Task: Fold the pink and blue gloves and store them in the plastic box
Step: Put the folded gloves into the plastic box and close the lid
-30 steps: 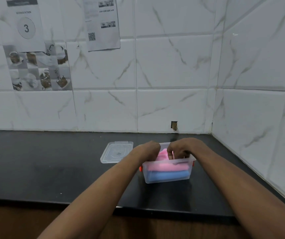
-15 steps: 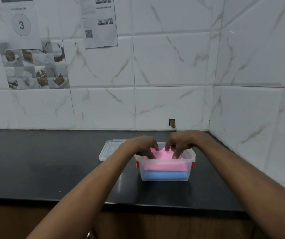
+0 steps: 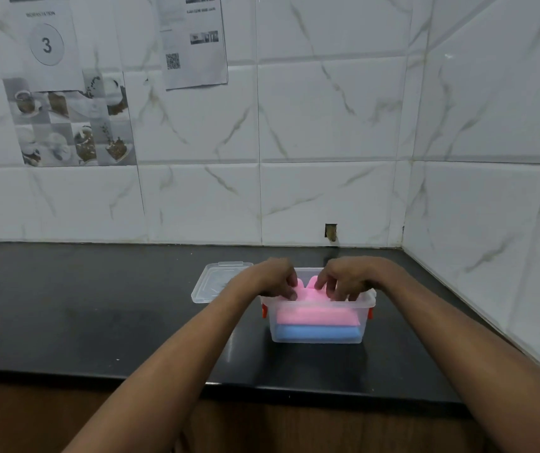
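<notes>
A clear plastic box (image 3: 319, 338) with red side clips stands on the black counter. Inside it a folded blue glove (image 3: 316, 332) lies at the bottom with a folded pink glove (image 3: 316, 314) on top. Both hands reach over the box's rim. The fingertips of my left hand (image 3: 273, 277) rest on the left part of the pink glove, and my right hand (image 3: 348, 279) presses its fingertips on the right part. Fingers of both hands are curled and spread, with no closed grip visible. A bit of pink pokes up between the hands.
The box's clear lid (image 3: 218, 282) lies flat on the counter (image 3: 98, 315) just left of the box, partly behind my left wrist. Tiled walls meet in a corner at the back right. The counter's front edge runs below the box.
Both hands have opened from bunched fists over the box to fingertips pressing on the pink glove. The glove now lies flatter in the box. The view has shifted slightly.
</notes>
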`<act>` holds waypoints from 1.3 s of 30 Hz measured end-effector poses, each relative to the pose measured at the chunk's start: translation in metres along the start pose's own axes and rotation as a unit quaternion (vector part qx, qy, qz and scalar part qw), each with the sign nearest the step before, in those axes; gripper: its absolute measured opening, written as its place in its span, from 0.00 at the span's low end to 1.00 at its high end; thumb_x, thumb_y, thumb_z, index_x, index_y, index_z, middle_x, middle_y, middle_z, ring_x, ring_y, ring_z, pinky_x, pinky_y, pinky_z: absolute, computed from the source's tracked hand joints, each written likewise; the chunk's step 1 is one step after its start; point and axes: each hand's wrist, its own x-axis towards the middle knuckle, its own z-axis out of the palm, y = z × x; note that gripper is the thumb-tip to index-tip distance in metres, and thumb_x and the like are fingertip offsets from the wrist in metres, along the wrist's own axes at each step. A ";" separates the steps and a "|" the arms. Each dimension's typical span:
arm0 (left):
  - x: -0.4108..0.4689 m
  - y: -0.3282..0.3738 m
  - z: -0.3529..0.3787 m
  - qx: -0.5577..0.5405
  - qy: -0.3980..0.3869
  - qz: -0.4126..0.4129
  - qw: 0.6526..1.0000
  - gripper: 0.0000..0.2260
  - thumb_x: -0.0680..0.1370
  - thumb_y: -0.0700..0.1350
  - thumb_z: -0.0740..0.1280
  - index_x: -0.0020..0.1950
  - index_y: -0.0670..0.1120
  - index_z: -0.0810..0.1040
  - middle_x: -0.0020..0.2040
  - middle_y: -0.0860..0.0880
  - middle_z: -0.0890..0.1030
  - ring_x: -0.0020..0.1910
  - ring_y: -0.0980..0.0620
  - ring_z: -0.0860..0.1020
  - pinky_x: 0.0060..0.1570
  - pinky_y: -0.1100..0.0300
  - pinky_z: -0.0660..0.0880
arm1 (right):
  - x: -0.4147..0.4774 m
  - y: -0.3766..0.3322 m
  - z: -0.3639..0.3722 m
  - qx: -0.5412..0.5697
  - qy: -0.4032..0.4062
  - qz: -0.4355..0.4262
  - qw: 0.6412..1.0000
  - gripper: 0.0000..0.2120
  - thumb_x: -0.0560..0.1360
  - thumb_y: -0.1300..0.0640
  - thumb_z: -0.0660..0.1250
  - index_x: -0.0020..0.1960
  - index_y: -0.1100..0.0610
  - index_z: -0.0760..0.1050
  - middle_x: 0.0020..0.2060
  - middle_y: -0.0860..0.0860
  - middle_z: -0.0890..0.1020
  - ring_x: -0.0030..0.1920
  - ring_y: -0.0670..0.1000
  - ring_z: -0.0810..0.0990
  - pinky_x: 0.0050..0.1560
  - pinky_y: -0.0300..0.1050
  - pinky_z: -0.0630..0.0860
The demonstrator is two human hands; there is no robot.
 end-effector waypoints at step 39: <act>-0.026 -0.125 0.053 0.140 0.284 -0.057 0.947 0.13 0.73 0.31 0.63 0.56 0.42 0.72 0.54 0.43 0.74 0.48 0.42 0.75 0.43 0.49 0.74 | -0.006 0.075 0.110 0.351 0.560 0.084 0.746 0.20 0.82 0.46 0.52 0.54 0.59 0.75 0.48 0.56 0.79 0.49 0.56 0.80 0.51 0.53 0.77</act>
